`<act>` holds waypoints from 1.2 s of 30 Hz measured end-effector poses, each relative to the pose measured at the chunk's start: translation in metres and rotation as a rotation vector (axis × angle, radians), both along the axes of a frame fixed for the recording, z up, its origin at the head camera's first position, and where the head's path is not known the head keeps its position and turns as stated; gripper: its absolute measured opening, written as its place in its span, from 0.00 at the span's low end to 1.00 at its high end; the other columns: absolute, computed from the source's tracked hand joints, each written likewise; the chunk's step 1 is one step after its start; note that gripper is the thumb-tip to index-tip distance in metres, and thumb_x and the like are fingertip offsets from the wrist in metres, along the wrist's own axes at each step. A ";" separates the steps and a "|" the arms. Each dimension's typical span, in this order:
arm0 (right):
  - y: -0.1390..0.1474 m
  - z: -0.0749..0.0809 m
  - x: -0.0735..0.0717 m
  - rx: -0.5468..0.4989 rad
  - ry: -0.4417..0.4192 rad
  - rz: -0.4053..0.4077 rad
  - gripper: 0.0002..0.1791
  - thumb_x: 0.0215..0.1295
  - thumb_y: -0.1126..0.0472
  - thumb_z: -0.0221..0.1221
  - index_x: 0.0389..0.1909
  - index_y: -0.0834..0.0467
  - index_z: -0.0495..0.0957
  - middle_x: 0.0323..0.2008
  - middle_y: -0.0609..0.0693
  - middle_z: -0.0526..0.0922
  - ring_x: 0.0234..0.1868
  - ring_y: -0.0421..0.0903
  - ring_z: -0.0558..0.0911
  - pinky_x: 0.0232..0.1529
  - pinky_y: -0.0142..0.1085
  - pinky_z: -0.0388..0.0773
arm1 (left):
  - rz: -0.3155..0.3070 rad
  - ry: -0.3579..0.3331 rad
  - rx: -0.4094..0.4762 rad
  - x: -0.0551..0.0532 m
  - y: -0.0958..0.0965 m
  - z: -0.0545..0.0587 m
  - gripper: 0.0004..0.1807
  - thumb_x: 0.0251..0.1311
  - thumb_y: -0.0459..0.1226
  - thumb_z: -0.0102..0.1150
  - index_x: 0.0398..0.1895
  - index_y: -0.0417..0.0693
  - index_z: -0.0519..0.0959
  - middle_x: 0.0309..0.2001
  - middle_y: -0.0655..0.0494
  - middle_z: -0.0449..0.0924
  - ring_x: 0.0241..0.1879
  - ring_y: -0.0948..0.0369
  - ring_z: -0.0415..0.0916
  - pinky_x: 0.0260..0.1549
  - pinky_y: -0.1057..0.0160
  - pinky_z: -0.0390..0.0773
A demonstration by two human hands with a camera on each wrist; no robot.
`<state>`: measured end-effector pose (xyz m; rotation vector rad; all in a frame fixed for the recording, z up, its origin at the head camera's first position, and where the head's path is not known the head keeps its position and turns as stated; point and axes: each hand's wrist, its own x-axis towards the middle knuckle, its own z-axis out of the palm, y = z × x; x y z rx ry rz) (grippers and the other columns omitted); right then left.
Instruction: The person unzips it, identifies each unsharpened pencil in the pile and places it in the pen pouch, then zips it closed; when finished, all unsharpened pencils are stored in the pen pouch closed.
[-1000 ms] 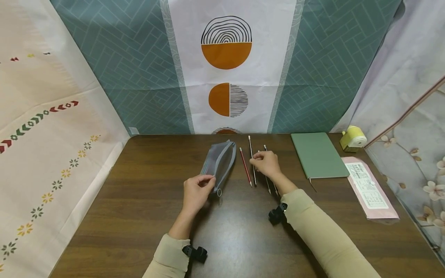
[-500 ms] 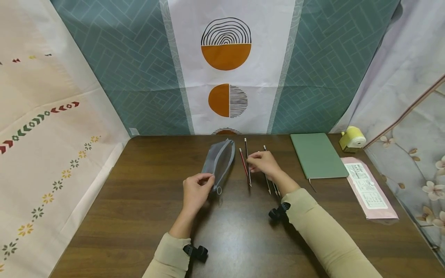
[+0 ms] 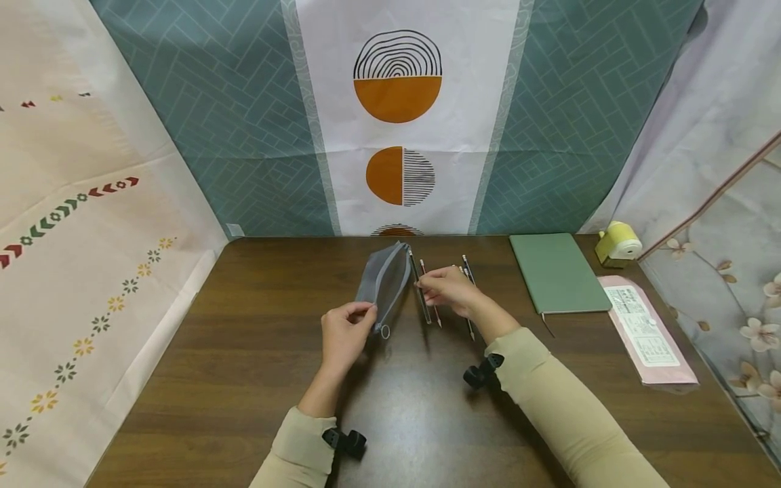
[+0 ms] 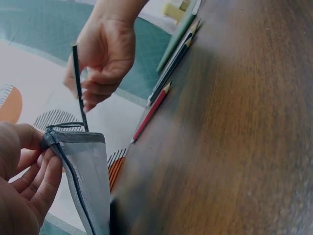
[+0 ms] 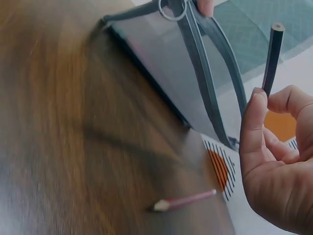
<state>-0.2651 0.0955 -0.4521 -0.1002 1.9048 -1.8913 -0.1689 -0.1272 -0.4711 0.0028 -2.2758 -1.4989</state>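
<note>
- Rear: a teal cloth (image 3: 244, 135) hung with a white, circle-printed central panel (image 3: 400, 133).
- Left: a cream cloth (image 3: 67, 149) bore patterned bands.
- Right: a pale cloth (image 3: 726, 210) showed blossoms.
- Foreground: a brown wood-grain table (image 3: 244, 325) reflected light.

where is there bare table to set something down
Bare: the table left of the pouch and left hand; nearer the person, between the sleeves; a narrower strip between pencils and green notebook. Crowded: around the right hand, and farther right, with notebook, pink packet and yellow gadget.
</note>
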 end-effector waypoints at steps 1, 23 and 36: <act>-0.003 0.001 0.000 -0.008 -0.013 0.000 0.18 0.70 0.68 0.53 0.53 0.79 0.75 0.32 0.52 0.83 0.22 0.37 0.78 0.26 0.27 0.80 | 0.002 -0.002 0.000 0.000 0.000 0.000 0.02 0.56 0.30 0.71 0.31 0.40 0.89 0.24 0.52 0.86 0.20 0.66 0.78 0.21 0.72 0.75; -0.035 -0.002 -0.002 0.031 -0.003 -0.043 0.11 0.66 0.67 0.59 0.42 0.73 0.82 0.25 0.50 0.82 0.16 0.34 0.72 0.16 0.24 0.67 | -0.051 -0.004 0.015 0.002 0.004 0.002 0.03 0.57 0.31 0.70 0.32 0.38 0.89 0.24 0.52 0.86 0.20 0.65 0.78 0.20 0.71 0.75; -0.047 -0.002 -0.001 0.129 0.060 -0.075 0.10 0.66 0.67 0.61 0.41 0.71 0.83 0.22 0.47 0.83 0.14 0.34 0.70 0.15 0.24 0.65 | -0.075 0.006 0.027 0.002 0.005 0.003 0.03 0.57 0.30 0.70 0.32 0.37 0.89 0.25 0.50 0.86 0.20 0.66 0.78 0.20 0.72 0.74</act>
